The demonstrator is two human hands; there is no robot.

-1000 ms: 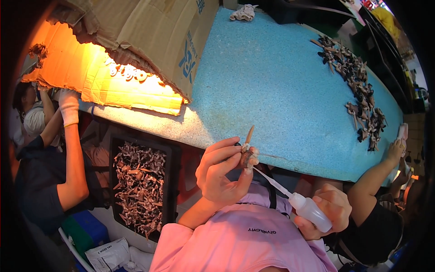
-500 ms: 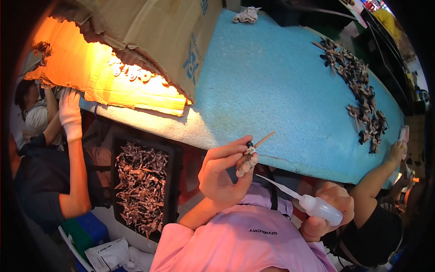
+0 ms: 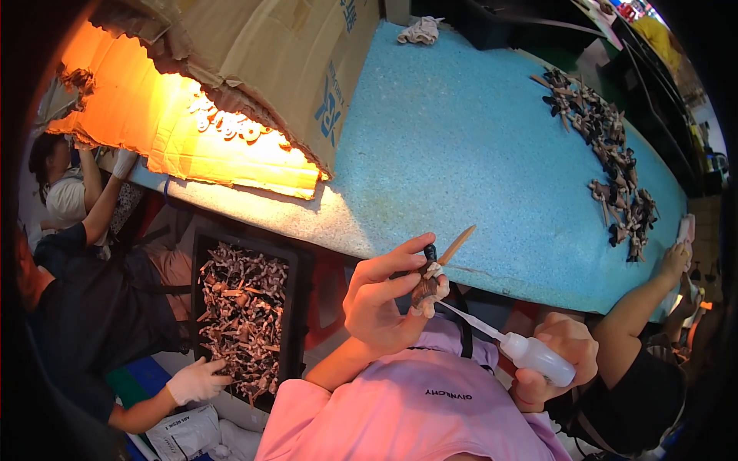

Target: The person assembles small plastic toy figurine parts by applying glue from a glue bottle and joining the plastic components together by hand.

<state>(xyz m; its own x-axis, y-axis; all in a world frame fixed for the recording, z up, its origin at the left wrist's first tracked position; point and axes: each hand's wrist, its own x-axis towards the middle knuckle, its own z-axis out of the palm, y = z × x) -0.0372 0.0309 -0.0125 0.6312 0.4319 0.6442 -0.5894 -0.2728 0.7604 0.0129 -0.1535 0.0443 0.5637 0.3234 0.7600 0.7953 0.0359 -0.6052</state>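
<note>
**Small figure held up, glue bottle tip touching it**

The fingers of the left hand are closed around a small brown figure. The thumb and the first fingers pinch it from both sides. A thin tan stick pokes up and to the right out of the top of the figure. The figure is up in the air, just in front of the near edge of the blue bench, not resting on it.

The right hand is wrapped tight around a small white squeeze bottle. The bottle has a long thin nozzle. The nozzle points up and to the left, and its tip meets the bottom of the figure.

Both arms come out of pink sleeves at the bottom of the view.

Farther out, a black tray sits to the left, below the bench edge. It is full of many small brown parts. A white gloved hand of another person touches the lower part of the pile.

On the far right of the bench lies a long row of dark little figures. Another person's bare arm reaches up to the bench edge near them.

A big cardboard box stands on the left end of the bench, with bright orange light under it. A crumpled white cloth lies at the far edge.
</note>
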